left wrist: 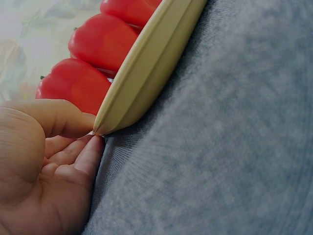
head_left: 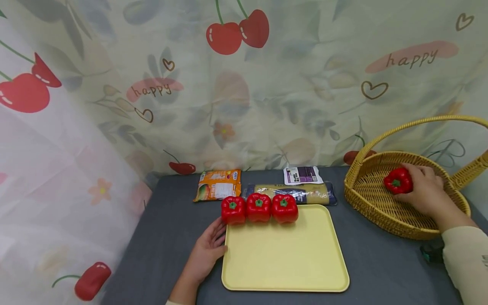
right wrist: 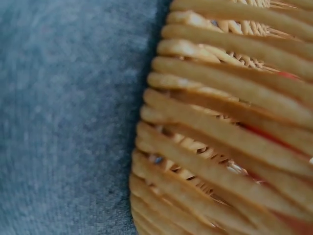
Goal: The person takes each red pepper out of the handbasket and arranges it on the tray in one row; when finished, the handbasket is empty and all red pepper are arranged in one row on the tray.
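Observation:
My right hand is inside the woven basket, its thumb and fingers gripping a red bell pepper. The right wrist view shows the basket's wicker wall up close, hiding the hand, with bits of red behind the gaps. On the left, my left hand is at the side of a pale yellow tray. The left wrist view has its thumb and fingertips meeting at the tray's rim. Three red bell peppers stand in a row along the tray's far edge.
Behind the tray lie an orange packet, a long clear-and-blue pack of noodles and a white-and-purple packet. A small dark object sits by the right sleeve. A patterned curtain hangs behind the grey table.

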The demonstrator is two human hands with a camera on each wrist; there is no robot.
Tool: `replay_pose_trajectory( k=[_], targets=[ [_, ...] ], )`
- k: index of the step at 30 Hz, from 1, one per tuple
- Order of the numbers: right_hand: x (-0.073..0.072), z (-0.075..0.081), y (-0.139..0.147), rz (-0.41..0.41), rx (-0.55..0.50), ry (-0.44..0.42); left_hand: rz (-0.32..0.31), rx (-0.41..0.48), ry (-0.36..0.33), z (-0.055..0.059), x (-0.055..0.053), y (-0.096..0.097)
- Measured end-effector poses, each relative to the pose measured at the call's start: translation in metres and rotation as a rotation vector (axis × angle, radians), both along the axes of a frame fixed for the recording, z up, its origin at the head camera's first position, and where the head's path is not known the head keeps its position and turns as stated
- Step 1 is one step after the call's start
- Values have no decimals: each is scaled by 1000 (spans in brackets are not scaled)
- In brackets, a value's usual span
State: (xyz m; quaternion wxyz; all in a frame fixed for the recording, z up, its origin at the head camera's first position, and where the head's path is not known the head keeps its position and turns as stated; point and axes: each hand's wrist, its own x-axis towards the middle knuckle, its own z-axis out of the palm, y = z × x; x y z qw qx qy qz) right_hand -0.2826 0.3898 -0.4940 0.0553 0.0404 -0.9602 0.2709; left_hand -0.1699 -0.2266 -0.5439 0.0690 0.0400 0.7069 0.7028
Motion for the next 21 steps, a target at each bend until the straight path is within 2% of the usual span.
replay_pose_trajectory(
  k=[3,6,8,15,21],
  targets=[
    [0,3,-1,-21,-41,-6,-9,-7,7,-1,-1,0],
    [3,7,-2,-36,-140,-43,-23,-14,9,-3,-2,-1],
    [5,9,-3,-31,-171,-64,-31,-14,8,-4,-2,-1],
    [4,10,-7,49,-158,-58,-40,-11,-2,-4,-2,-2],
    [1,10,-7,43,-114,-70,-34,-14,-4,-4,-2,-2]
  ],
)
